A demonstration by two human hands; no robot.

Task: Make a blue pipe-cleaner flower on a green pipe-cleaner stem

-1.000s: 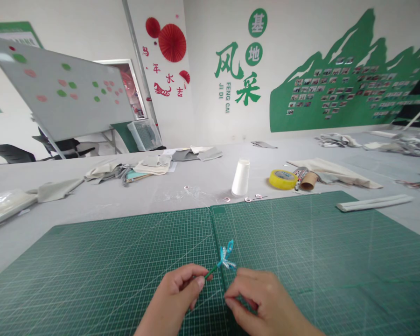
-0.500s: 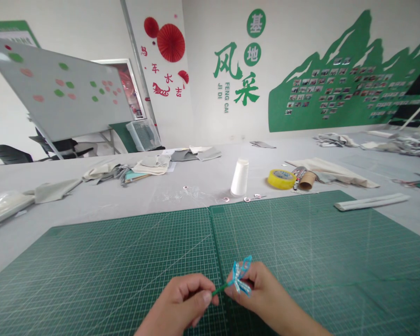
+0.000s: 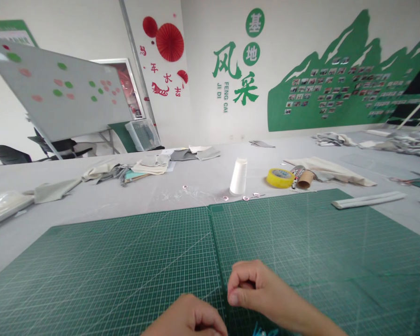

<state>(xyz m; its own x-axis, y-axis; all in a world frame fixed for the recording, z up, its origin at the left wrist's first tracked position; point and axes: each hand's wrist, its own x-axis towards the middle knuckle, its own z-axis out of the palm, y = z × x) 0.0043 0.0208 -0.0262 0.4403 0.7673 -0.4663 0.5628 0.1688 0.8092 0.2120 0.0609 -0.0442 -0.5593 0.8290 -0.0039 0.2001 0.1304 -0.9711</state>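
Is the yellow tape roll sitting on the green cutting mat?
No, the yellow tape roll lies on the grey table, beyond the far edge of the green cutting mat.

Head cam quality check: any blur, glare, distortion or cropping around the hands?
Head view: even indoor light, no glare. Wide-angle bowing tilts the whiteboard. Cutting mat grid sharp. Left hand cropped by the bottom edge; right hand slightly soft; blue piece barely in frame.

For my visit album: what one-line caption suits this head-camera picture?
Two curled hands, left hand and right hand, meet low over a green cutting mat; a blue scrap peeks below.
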